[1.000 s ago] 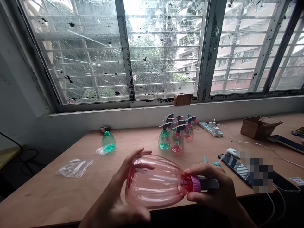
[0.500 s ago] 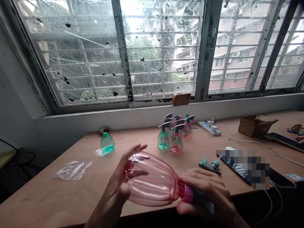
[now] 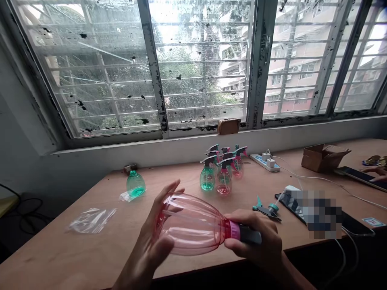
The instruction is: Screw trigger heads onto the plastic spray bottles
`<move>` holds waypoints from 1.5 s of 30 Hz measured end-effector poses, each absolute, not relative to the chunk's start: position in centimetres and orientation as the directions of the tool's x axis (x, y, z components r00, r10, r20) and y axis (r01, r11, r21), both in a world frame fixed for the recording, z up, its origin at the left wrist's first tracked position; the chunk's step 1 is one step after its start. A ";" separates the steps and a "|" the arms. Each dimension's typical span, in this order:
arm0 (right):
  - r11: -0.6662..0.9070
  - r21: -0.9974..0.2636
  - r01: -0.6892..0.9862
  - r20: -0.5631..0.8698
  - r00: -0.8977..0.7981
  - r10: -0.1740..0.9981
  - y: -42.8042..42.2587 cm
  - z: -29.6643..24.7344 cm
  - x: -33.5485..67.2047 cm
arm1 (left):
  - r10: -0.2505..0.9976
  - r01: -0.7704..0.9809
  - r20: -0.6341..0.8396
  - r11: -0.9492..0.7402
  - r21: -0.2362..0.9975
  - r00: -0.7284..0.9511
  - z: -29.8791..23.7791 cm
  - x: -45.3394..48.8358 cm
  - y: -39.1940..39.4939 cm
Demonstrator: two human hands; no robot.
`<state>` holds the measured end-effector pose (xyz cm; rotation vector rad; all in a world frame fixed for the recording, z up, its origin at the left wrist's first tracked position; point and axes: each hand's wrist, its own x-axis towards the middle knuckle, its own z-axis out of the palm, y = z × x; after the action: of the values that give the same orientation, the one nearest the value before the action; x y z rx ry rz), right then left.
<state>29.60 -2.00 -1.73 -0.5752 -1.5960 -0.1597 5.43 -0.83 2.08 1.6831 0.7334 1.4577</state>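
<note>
A clear pink spray bottle (image 3: 193,225) lies sideways in the air above the table's front edge, its base to the left. Around that base curl the fingers and thumb of my left hand (image 3: 155,233). My right hand (image 3: 256,237) grips the other end, at the pink collar (image 3: 234,230) and dark trigger head. A thin straw shows inside the bottle. Beyond my right hand, a loose grey and teal spray head (image 3: 267,211) rests on the table. Further left stands a green bottle (image 3: 136,185) without a head, on a small plastic bag.
Several green and pink spray bottles (image 3: 223,183) stand grouped near the wall. A crumpled clear bag (image 3: 92,220) lies at left. Rightward are a power strip (image 3: 266,163), cables, a dark phone (image 3: 358,224), and a cardboard box (image 3: 323,158). Another person's hand (image 3: 377,173) appears at the right edge.
My right hand has shifted slightly left and its fingers have changed position around the collar and trigger head. The bottle stays between both hands. The other person's hand shows more at the right edge.
</note>
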 end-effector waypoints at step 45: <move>0.208 -0.934 -0.291 0.260 -0.155 0.953 -0.9 -2.1 29.7 | 0.427 0.027 0.900 -0.904 0.426 0.093 -1.2 6.4 3.9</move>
<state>29.74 -0.92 -2.10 -0.7353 -1.2411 1.2818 6.37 3.87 -1.17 2.0750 0.4502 1.8789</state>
